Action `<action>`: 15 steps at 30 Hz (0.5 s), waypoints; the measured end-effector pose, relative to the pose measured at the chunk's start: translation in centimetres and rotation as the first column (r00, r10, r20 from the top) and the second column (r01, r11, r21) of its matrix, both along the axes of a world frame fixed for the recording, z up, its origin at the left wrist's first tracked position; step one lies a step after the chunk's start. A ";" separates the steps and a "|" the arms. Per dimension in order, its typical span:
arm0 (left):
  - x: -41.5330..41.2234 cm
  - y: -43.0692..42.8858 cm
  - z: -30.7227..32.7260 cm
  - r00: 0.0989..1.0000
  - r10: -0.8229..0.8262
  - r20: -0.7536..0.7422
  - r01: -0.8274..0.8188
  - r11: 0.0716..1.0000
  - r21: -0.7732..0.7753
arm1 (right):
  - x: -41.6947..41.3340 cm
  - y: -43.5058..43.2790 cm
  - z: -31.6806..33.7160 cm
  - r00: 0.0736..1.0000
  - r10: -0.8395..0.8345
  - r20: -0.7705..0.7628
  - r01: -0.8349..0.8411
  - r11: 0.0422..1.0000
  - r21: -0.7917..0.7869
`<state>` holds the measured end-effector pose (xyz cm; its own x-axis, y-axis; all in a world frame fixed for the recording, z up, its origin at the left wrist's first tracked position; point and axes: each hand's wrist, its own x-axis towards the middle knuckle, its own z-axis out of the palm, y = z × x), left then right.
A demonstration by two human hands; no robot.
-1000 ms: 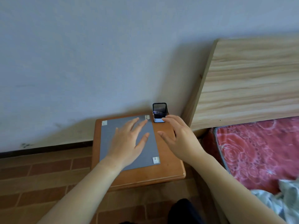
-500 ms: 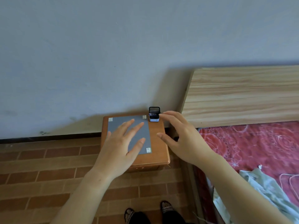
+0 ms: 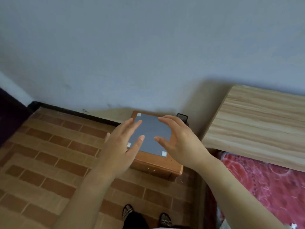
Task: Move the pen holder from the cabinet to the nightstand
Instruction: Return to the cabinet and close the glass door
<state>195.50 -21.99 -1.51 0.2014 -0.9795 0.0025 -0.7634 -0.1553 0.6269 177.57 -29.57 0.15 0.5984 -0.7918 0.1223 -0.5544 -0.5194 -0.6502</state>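
Hovering over one brown wooden nightstand, left hand and right hand are held apart, empty; one black pen holder is seemingly set behind.

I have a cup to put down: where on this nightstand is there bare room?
The grey mat is bare in the middle, between the left hand and right hand held over it. The back right corner is crowded: the small black holder stands there, beside the headboard.
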 end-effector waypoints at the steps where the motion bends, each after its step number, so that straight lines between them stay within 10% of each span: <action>1: 0.4 1.0 0.2 0.999 0.040 -0.006 -0.040 0.999 -0.005 | 0.6 0.1 0.1 0.999 0.044 -0.005 -0.044 0.999 -0.004; 15: 9.8 16.5 2.3 0.860 0.510 0.027 -0.510 0.860 0.006 | 16.0 7.9 2.4 0.842 0.534 -0.078 -0.537 0.843 -0.032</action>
<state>205.33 -5.49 0.76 0.6730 -0.7397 0.0024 -0.5896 -0.5345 0.6055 193.58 -21.71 2.56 0.9351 -0.3398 0.1009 -0.2194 -0.7783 -0.5883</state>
